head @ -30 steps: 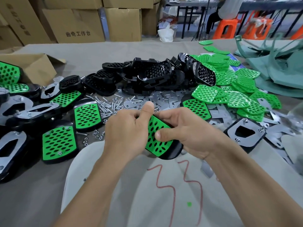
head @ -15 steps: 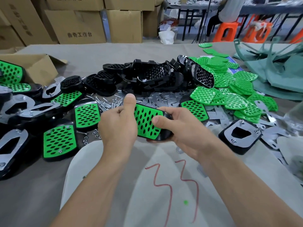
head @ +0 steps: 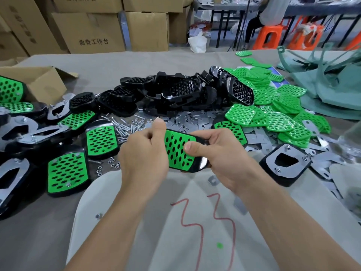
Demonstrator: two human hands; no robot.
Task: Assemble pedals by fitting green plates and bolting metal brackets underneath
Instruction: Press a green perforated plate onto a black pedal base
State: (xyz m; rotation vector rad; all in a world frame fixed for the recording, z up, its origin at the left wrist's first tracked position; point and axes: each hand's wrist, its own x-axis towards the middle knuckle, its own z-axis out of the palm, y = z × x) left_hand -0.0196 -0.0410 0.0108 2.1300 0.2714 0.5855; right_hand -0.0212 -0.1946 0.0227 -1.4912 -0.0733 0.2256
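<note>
Above the table's near middle, both hands hold one black pedal [head: 201, 163] with a perforated green plate [head: 176, 150] seated in its top. My left hand [head: 144, 155] grips its left end, thumb raised along the edge. My right hand [head: 218, 153] grips the right end, thumb pressed on the green plate. Loose green plates [head: 273, 106] are heaped at the right. Bare black pedal shells [head: 175, 92] pile up behind. Flat metal brackets [head: 195, 118] and bolts [head: 125, 127] lie just beyond my hands.
Finished pedals [head: 67, 173] lie at the left, some green side up, some bracket side up. One pedal with a bolted bracket [head: 286, 165] sits at the right. A cardboard box [head: 39, 83] stands far left. Nuts [head: 112, 163] are scattered near the white cloth [head: 156, 241].
Both hands lifted the pedal away from me and turned it from steeply tilted to nearly level, green face up. My left thumb slid to the pedal's far left corner.
</note>
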